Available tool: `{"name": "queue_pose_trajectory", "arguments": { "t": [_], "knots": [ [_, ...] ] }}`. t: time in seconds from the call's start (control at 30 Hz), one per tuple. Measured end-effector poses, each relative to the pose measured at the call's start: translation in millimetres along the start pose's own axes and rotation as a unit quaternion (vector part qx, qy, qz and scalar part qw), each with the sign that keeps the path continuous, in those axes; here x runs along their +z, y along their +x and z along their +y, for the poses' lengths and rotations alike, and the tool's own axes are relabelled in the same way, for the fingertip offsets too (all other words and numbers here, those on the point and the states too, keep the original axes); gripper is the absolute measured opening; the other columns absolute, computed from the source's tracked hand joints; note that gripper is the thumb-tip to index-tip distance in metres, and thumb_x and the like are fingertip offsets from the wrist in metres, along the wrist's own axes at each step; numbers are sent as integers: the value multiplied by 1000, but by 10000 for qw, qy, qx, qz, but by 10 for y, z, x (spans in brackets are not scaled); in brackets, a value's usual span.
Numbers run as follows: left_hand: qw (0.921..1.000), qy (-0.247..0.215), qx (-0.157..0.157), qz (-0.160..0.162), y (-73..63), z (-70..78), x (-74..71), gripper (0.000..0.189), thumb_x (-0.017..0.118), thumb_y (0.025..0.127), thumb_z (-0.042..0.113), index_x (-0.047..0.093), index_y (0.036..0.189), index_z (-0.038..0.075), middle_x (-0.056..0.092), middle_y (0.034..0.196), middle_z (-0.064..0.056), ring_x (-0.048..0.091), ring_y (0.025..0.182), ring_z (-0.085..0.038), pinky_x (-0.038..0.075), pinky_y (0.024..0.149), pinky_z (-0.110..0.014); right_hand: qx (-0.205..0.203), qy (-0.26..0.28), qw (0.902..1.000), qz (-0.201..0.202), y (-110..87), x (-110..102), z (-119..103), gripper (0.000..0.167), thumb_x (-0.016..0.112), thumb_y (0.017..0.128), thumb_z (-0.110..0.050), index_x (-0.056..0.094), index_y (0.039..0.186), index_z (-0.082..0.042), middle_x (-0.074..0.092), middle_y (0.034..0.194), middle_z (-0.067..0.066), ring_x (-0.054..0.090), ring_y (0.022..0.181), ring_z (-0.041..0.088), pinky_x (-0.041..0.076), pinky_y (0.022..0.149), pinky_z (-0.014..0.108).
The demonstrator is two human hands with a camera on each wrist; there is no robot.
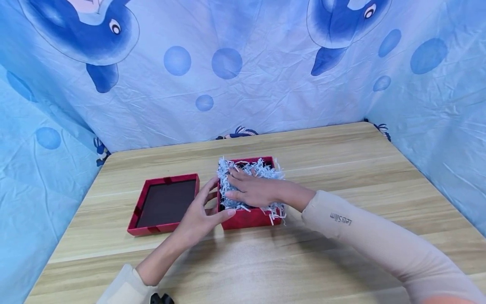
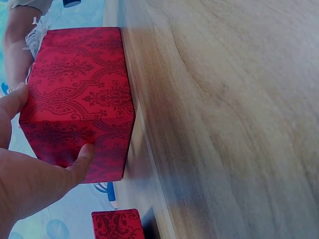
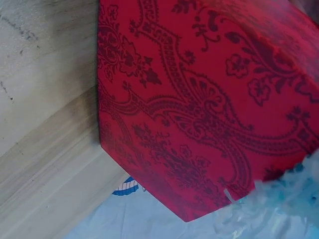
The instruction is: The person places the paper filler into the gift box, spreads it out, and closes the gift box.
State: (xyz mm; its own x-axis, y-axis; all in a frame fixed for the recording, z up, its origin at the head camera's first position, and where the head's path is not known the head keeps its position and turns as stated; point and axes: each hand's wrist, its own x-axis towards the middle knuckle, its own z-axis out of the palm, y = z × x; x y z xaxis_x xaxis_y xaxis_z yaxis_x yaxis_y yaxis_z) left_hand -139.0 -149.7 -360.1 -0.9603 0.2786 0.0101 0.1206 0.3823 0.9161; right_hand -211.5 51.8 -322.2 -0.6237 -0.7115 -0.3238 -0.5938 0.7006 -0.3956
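Note:
A red patterned gift box [image 1: 250,219] stands on the table, heaped with pale blue shredded paper [image 1: 271,171]; some strands hang over its rim. My left hand [image 1: 199,215] grips its near left corner, thumb on the front wall and fingers along the left wall. The left wrist view shows this hand [image 2: 40,174] against the patterned walls of the box [image 2: 79,79]. My right hand [image 1: 252,188] lies palm down on the shredded paper with its fingers spread. In the right wrist view the box [image 3: 199,109] hides that hand's fingers.
Left of the box lies its red lid [image 1: 163,228], dark inside facing up. The wooden table [image 1: 341,160] meets a blue curtain [image 1: 262,101] printed with dolphins at the back and sides. A small black object [image 1: 162,299] shows at the bottom edge.

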Motion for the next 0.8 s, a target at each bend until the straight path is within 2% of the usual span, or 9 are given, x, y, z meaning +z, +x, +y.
{"name": "queue_pose_trajectory", "arguments": {
  "t": [0.2, 0.37, 0.5, 0.67, 0.8],
  "knots": [
    [10000, -77, 26, -6, 1, 4, -9, 88, 74, 85, 33, 19, 153, 25, 26, 155, -2, 36, 136, -32, 41, 102, -48, 15, -106, 9999, 27, -11, -40, -37, 72, 27, 99, -58, 10, 155, -16, -2, 162, 1, -8, 147, 19, -4, 117, 48],
    [9999, -116, -81, 10, 1, 2, -12, 90, 75, 84, 36, 18, 153, 27, 26, 154, 2, 37, 136, -30, 42, 102, -46, -123, -343, 9990, 256, -91, -113, -103, 71, 26, 99, -59, 13, 155, -17, -2, 161, -1, -9, 147, 18, -4, 116, 51],
    [9999, -133, -63, 5, 0, 5, -18, 91, 75, 84, 35, 18, 154, 27, 26, 154, 1, 37, 136, -31, 42, 102, -46, -137, -599, 9967, 535, -199, -154, -164, 70, 30, 98, -60, 11, 155, -23, -4, 162, -3, -12, 146, 17, -10, 114, 56],
    [9999, -123, -66, -7, -1, 15, -21, 90, 75, 84, 34, 18, 153, 26, 26, 154, 1, 36, 136, -31, 42, 102, -46, 144, -1022, 9901, 949, -347, -128, -198, 74, 37, 96, -61, 8, 155, -28, -7, 162, -3, -13, 146, 21, -13, 110, 61],
    [9999, -90, -66, -7, 9, 22, -18, 89, 75, 84, 33, 19, 153, 25, 26, 154, -2, 36, 136, -33, 42, 102, -47, 388, -1460, 9827, 1067, -406, -42, -157, 76, 34, 95, -64, 5, 155, -28, -7, 162, 0, -11, 147, 25, -14, 109, 63]
  ]
}}
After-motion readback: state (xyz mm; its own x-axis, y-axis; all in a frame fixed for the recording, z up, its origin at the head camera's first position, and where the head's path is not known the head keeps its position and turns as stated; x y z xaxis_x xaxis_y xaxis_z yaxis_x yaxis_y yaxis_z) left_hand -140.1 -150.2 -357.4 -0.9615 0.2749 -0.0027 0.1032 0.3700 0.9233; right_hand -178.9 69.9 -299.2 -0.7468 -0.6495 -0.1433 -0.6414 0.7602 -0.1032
